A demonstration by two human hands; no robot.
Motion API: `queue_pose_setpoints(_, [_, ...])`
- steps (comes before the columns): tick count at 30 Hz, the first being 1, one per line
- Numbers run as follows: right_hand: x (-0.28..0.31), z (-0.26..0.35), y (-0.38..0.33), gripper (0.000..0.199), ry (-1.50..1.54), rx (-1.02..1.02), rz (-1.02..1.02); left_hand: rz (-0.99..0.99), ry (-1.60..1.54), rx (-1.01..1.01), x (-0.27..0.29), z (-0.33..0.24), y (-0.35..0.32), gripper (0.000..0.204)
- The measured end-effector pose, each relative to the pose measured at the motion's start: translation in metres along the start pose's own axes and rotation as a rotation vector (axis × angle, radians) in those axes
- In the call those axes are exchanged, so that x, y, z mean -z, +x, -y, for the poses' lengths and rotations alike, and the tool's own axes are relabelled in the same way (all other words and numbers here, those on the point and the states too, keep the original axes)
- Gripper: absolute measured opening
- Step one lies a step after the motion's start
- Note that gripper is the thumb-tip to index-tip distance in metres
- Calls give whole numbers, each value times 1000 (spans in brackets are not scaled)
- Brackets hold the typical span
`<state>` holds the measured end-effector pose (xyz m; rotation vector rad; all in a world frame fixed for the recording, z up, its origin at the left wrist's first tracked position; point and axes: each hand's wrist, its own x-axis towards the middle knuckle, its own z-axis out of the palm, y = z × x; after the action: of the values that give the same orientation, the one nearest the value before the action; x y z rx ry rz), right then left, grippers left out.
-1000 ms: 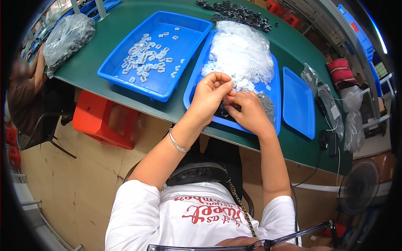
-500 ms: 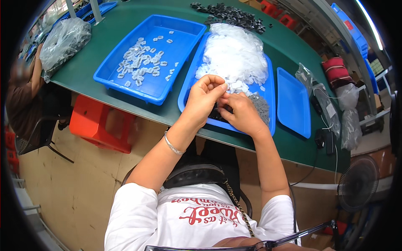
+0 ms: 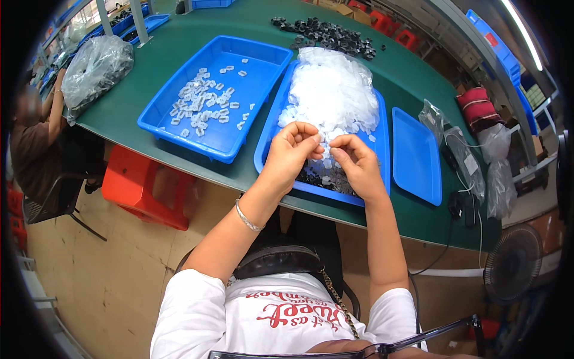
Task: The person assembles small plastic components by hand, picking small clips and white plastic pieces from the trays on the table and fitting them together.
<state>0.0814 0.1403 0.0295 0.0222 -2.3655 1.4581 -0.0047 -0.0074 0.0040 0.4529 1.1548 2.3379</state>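
Note:
Both of my hands meet above the near half of a blue tray (image 3: 263,149). My left hand (image 3: 290,154) is closed in a pinch on a small translucent white plastic piece (image 3: 323,143). Facing it from the right, my right hand (image 3: 362,170) has thumb and forefinger curled close together at that piece; anything between them is too small to make out. Beyond the hands a big heap of white plastic pieces (image 3: 332,90) fills the tray, partly in a clear bag. Small black parts (image 3: 310,177) and grey ones lie under my hands, partly hidden.
Left of it, another blue tray (image 3: 156,116) holds scattered clear pieces (image 3: 203,102). A shallow blue tray (image 3: 417,158) lies at right. Black parts (image 3: 332,36) are piled behind. A person (image 3: 36,137) sits far left, near a plastic bag (image 3: 98,72). A red stool (image 3: 143,188) stands below the table edge.
My right hand has drawn back slightly and turned from low among the parts to face my left fingertips. The view has shifted, so the trays appear a little lower.

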Motion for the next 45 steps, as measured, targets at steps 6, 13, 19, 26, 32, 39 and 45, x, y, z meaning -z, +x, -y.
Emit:
queue_pose_setpoints(6, [9, -1, 1, 6, 439, -102, -17, 104, 112, 77, 0, 0, -2, 14])
queue_pose_setpoints(13, [10, 0, 1, 7, 501, -127, 56, 103, 123, 81, 0, 1, -1, 15])
queue_pose_setpoints(19, [9, -1, 2, 7, 486, -123, 55, 117, 135, 71, 0, 0, -2, 16])
queue_pose_setpoints(26, [5, -2, 3, 10, 391, -140, -43, 102, 119, 77, 0, 1, -2, 18])
queue_pose_setpoints(32, [3, -5, 2, 9, 324, -134, -3, 103, 154, 53, 0, 3, -3, 20])
queue_pose_setpoints(39, [4, -9, 3, 11, 308, -146, -17, 90, 260, -6, -4, 6, -7, 27])
queue_pose_setpoints(45, [9, -8, 3, 10, 340, -185, -27, 99, 334, -19, -5, 3, -9, 31])
